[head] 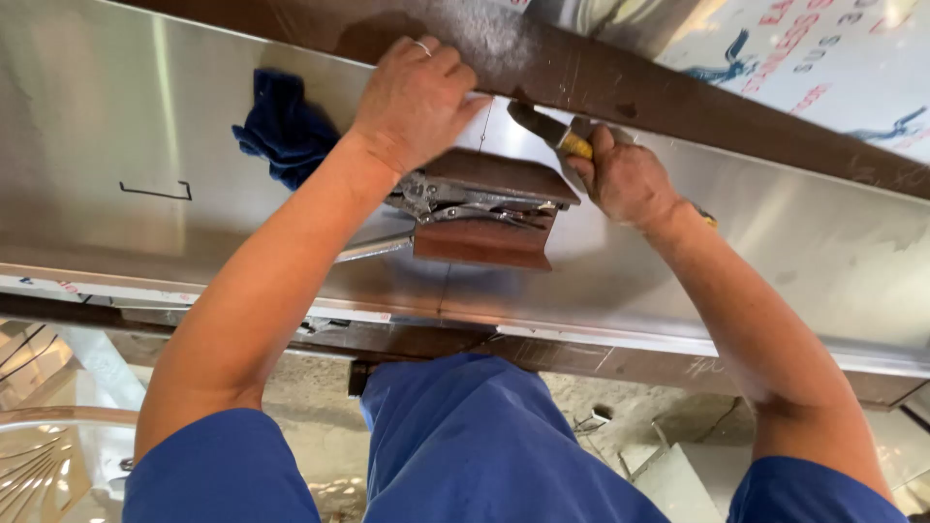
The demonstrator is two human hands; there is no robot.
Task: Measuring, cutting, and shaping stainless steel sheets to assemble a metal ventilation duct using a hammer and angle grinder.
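A long shiny steel sheet (116,126) lies across a rusty brown frame. My left hand (417,97), a ring on one finger, presses down flat on the sheet's far edge. My right hand (625,174) is shut on a tool with a yellow handle (572,143), its dark metal tip (531,118) lying at the far edge near my left fingers. Between my hands a rusty angle-iron block (484,208) is clamped to the sheet by silver locking pliers (455,203).
A dark blue rag (286,131) lies bunched on the sheet, left of my left wrist. A brown steel beam (678,97) runs along the far side, with more wrapped sheet metal behind it. A small black bracket mark (155,192) is drawn at the left.
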